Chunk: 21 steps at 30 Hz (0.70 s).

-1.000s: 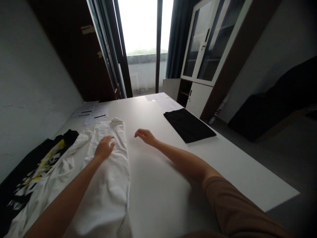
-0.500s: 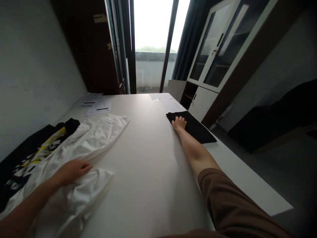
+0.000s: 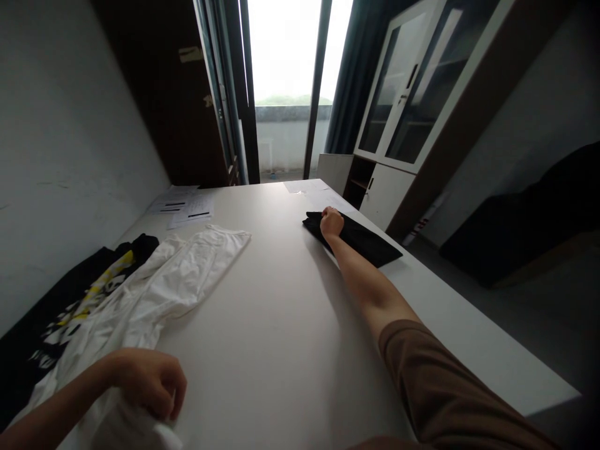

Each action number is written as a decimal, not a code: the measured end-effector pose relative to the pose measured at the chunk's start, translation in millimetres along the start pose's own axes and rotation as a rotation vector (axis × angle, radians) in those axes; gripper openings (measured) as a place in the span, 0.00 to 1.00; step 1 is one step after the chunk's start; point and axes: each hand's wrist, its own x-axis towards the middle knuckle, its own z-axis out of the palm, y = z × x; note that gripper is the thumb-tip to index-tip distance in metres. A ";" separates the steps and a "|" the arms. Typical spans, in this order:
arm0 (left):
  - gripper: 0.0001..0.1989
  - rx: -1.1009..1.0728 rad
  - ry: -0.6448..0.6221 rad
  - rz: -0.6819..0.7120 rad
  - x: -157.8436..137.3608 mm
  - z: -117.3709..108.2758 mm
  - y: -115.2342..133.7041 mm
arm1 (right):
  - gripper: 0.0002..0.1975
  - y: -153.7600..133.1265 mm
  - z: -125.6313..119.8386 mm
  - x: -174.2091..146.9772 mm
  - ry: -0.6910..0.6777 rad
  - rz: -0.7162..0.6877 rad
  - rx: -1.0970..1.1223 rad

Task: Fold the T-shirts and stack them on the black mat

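Observation:
My left hand (image 3: 149, 382) is closed at the near left, its curled fingers on the lower end of white trousers (image 3: 197, 265). The cloth below that hand is bunched and blurred. With a gathered waistband at the far end, the trousers stretch away along the left of the table. At the far right, my right hand (image 3: 332, 224) is closed on the left edge of a folded black garment (image 3: 368, 240). That edge is raised off the tabletop, while the right part lies lower. The garment's exact kind does not show.
A black garment with a yellow and white print (image 3: 94, 294) lies left of the trousers, by the wall. Printed papers (image 3: 190, 209) are at the far left of the white table (image 3: 262, 312), more at the far right. A glass-door cabinet (image 3: 398, 94) stands beyond.
My right hand has closed and lifted the black garment's edge, shifting it slightly left. My left hand has moved nearer, drawing the trousers' lower end toward me.

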 end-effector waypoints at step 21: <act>0.20 0.478 1.327 -0.193 68.1 -154.6 -61.9 | 0.11 -125.6 -58.9 -262.9 -1.319 -0.916 1.141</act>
